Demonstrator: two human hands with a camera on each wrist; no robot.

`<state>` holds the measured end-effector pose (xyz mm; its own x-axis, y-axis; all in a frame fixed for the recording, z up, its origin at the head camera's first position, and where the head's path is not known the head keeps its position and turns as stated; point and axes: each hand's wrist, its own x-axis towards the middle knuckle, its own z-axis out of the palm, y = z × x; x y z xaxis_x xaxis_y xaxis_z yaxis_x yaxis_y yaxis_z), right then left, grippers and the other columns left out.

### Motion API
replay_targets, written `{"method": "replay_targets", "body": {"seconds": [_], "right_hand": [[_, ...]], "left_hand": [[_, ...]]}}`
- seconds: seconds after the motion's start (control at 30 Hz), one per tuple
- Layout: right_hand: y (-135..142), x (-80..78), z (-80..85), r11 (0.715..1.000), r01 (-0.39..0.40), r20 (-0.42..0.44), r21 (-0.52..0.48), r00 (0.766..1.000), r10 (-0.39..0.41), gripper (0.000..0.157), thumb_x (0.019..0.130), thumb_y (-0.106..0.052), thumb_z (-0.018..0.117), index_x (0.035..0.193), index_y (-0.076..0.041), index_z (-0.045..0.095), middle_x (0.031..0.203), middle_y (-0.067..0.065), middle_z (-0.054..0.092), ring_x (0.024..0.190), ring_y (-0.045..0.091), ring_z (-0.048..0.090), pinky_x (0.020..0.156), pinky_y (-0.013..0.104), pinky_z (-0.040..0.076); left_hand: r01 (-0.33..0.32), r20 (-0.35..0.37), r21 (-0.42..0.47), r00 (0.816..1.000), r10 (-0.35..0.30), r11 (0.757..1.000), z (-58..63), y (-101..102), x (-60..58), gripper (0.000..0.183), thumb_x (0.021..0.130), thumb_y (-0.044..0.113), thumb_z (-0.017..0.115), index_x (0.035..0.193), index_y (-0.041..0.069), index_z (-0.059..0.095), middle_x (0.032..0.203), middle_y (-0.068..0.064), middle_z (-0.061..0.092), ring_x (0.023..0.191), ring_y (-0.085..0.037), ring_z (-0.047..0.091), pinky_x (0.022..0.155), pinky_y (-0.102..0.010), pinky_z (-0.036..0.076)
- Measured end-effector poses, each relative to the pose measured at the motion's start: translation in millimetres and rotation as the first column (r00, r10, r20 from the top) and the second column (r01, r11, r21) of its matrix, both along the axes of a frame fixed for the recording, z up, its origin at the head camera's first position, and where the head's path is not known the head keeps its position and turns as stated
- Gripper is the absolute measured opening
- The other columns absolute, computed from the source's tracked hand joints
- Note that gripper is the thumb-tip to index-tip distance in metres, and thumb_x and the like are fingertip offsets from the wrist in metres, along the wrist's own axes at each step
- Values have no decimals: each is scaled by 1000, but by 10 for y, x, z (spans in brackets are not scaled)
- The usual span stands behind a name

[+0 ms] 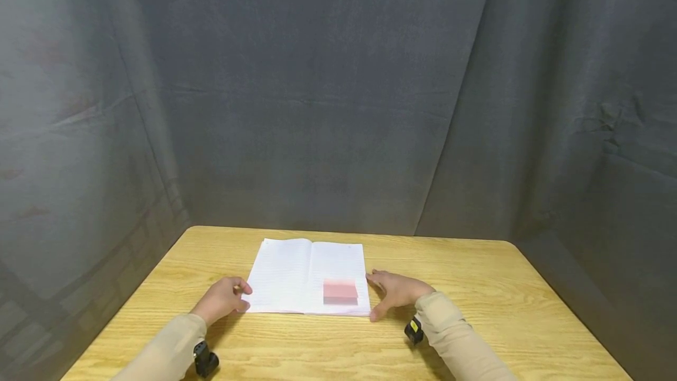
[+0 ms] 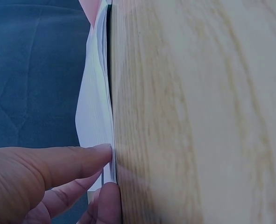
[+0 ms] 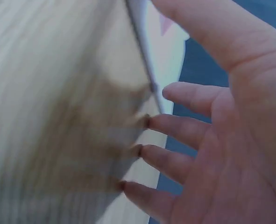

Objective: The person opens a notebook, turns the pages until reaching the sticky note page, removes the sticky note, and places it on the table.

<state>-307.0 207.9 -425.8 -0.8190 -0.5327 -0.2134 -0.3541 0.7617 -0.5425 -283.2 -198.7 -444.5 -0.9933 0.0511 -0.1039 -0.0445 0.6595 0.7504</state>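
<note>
Notebook (image 1: 282, 269) lies open a little left of centre on the wooden table (image 1: 476, 275), its top edge close to the table's far edge and its right side well apart from the table's right edge. The pink pad (image 1: 340, 288) sits on the right-hand page, just in from that page's lower edge.

The left hand (image 1: 221, 301) has its thumb and bent fingers touching the notebook's lower left corner; whether they truly pinch the sheets or merely rest there, I cannot tell. The right hand (image 1: 399, 291) is loose and spread, gripping nothing, its fingertips beside the right edge and its thumb by the lower right corner.

The step in hand looks like steadying the notebook from both sides. To do it well, press lightly and equally — too much push from either side would probably buckle the sheets, which already bow a little in the left wrist view. Any grip should take the whole stack at the corner, not just the top leaves. The right side calls for most care: a tilt there might send the pad sliding — so that page is best left level.
</note>
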Motion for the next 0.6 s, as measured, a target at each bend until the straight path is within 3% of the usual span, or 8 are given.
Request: {"method": "replay_targets", "body": {"seconds": [0.13, 0.3, 0.43, 0.6], "right_hand": [[13, -54, 30, 985, -18, -22, -173, 1000, 14, 87, 81, -32, 77, 146, 6, 33, 146, 26, 39, 133, 44, 40, 107, 53, 36], [-13, -71, 24, 907, 39, 83, -419, 997, -4, 65, 88, -16, 69, 142, 6, 39, 126, 28, 52, 114, 39, 55, 89, 43, 51], [-50, -56, -23, 880, 86, 152, -466, 988, -16, 57, 88, -11, 68, 138, 6, 44, 120, 26, 55, 108, 31, 56, 85, 35, 51], [-101, -35, -76, 874, 125, 174, -469, 984, -48, 52, 84, -5, 71, 130, 6, 50, 112, 23, 58, 105, 29, 56, 84, 32, 50]], "left_hand": [[-1, -1, -4, 1000, 1, 1000, -1, -10, -4, 25, 74, -2, 74, 95, 1, 63, 84, -10, 53, 71, -20, 50, 62, -32, 50], [2, -4, -2, 1000, -2, 1000, -5, -18, -7, 25, 74, -1, 74, 95, 2, 63, 84, -10, 52, 70, -20, 50, 62, -32, 49], [6, -3, -5, 1000, -6, 1000, -12, -18, -11, 25, 74, -1, 74, 95, 2, 63, 85, -10, 53, 71, -20, 50, 62, -31, 49], [6, 0, -3, 1000, -6, 1000, -36, -17, -25, 24, 74, -1, 74, 95, 2, 63, 86, -10, 54, 71, -20, 50, 61, -31, 48]]}}
